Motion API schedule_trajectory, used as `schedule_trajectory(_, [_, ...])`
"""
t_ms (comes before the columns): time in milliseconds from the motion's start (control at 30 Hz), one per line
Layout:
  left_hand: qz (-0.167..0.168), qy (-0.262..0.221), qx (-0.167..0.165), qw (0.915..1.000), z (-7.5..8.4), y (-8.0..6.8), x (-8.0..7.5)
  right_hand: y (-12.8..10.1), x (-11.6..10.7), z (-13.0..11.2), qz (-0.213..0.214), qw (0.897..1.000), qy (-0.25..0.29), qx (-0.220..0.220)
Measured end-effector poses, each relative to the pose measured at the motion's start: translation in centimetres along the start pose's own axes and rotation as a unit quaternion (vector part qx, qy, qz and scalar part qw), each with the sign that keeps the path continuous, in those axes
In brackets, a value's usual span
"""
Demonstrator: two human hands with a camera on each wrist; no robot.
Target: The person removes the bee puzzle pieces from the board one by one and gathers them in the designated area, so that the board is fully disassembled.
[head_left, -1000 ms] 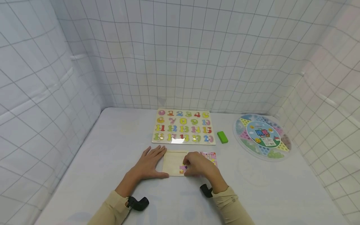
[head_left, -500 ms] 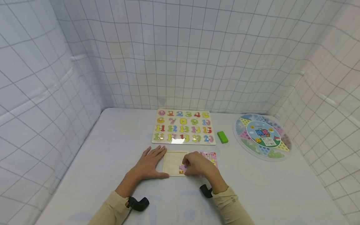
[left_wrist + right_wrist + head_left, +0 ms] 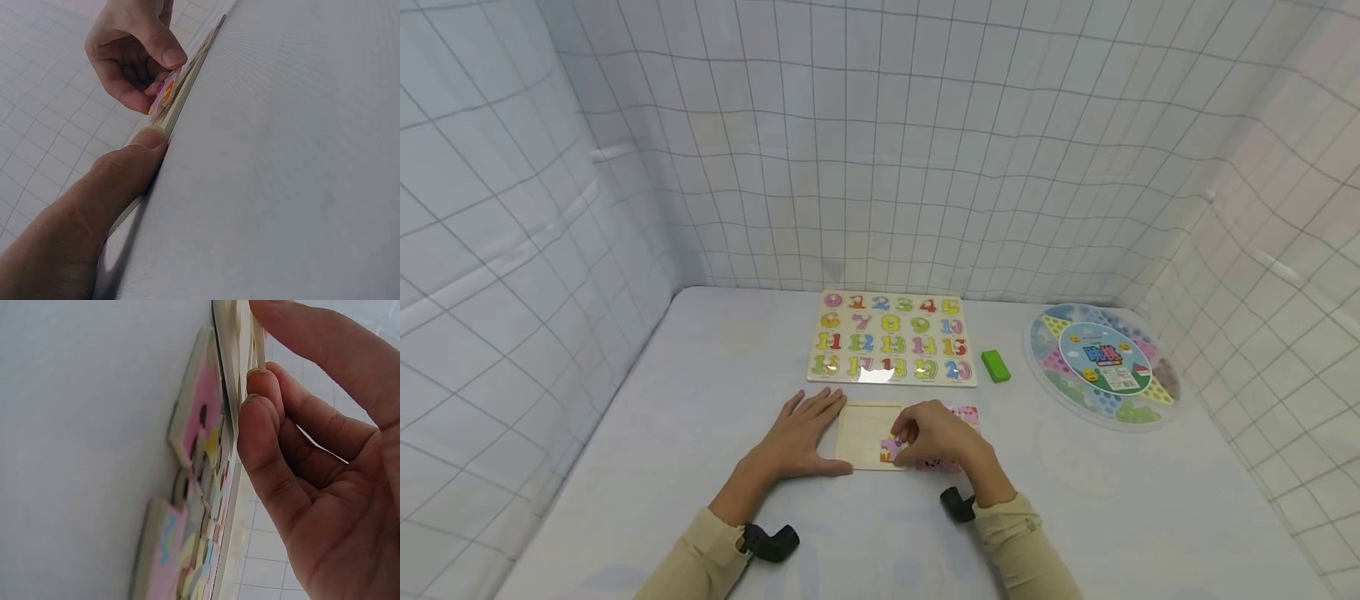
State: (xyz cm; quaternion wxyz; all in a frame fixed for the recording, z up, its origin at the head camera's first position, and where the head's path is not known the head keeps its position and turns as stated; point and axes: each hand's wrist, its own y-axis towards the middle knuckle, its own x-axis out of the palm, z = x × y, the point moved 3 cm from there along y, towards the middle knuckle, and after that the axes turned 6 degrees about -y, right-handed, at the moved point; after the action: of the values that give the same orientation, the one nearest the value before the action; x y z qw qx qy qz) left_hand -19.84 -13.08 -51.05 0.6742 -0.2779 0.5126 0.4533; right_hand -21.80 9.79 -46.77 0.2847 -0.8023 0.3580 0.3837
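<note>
My right hand [image 3: 936,433] pinches a pink jigsaw piece [image 3: 891,448] with orange on it over the right part of a shallow wooden puzzle tray [image 3: 857,429]. In the left wrist view the jigsaw piece [image 3: 165,94] is tilted, its edge close over the tray's rim. The right wrist view shows only its pale edge between thumb and fingers. My left hand [image 3: 801,437] lies spread at the tray's left side, fingers near the far corner. Its thumb [image 3: 134,162] rests against the near rim. Pink jigsaw pieces [image 3: 203,406] lie just right of the tray, partly behind my right hand in the head view.
Behind the tray lies a number board [image 3: 891,337] with rows of coloured numerals. A green block [image 3: 996,366] sits to its right. Farther right is a round, clear-edged game case [image 3: 1103,358]. Grid-patterned white cloth walls [image 3: 880,167] enclose the table at the back and sides.
The piece has turned slightly in my right fingers, and that hand's wrist has shifted a little right, uncovering more pink pieces at the front. My left hand has stayed put.
</note>
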Motion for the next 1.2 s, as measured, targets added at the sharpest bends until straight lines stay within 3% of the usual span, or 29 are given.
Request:
schedule_trajectory(267, [-0.006, 0.0, -0.003, 1.0, 0.1, 0.0, 0.1, -0.1, -0.2, 0.3, 0.002, 1.0, 0.016, -0.018])
schedule_trajectory(533, [-0.01, -0.004, -0.002, 0.9999, 0.1, 0.1, 0.1, -1.7, -1.2, 1.2, 0.017, 1.0, 0.004, -0.024])
schedule_trajectory(900, [-0.007, -0.006, -0.004, 0.9999, -0.1, 0.2, 0.0, -6.2, -3.0, 6.3, 0.042, 0.998, -0.016, 0.046])
schedule_trajectory(1200, [-0.009, -0.013, -0.009, 0.9998, -0.1, 0.0, -0.1, -8.2, -3.4, 8.2, 0.034, 0.998, 0.0, 0.057])
